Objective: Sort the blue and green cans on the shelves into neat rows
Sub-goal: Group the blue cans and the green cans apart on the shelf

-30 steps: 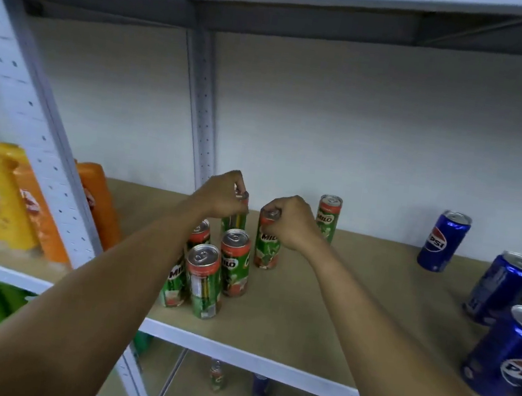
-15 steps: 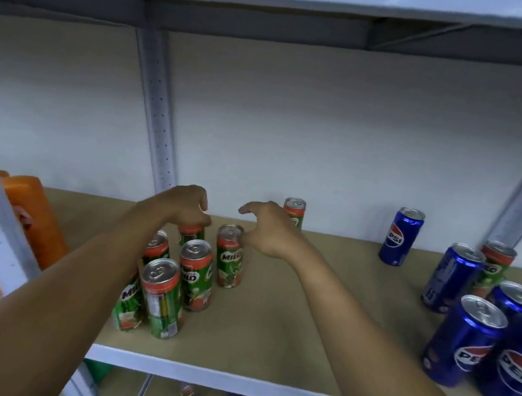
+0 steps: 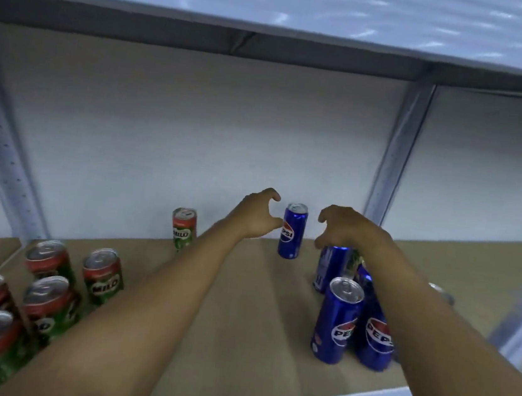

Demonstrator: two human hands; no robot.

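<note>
Both hands reach to the back of the shelf point(image 3: 247, 321), and a lone blue can point(image 3: 293, 230) stands upright between them. The left hand point(image 3: 256, 213) sits just to that can's left, thumb and fingers curved into an open C toward it; the thumb tip looks to be at the can's side, though the blur makes it hard to say whether it touches. The right hand point(image 3: 343, 226) hovers just to the can's right, fingers spread and bent downward, holding nothing, with a clear gap between it and the can.

Directly beneath the right hand and forearm stands a cluster of blue cans point(image 3: 338, 319), upright and close together, partly hidden by the arm; a bit of green shows among them behind the wrist. To the left of the left hand, near the back wall, a single green can point(image 3: 184, 228) stands apart. Farther left, alongside the left forearm, a group of green cans point(image 3: 102, 275) stands upright in tight ranks, the nearest ones smeared by motion.
</note>
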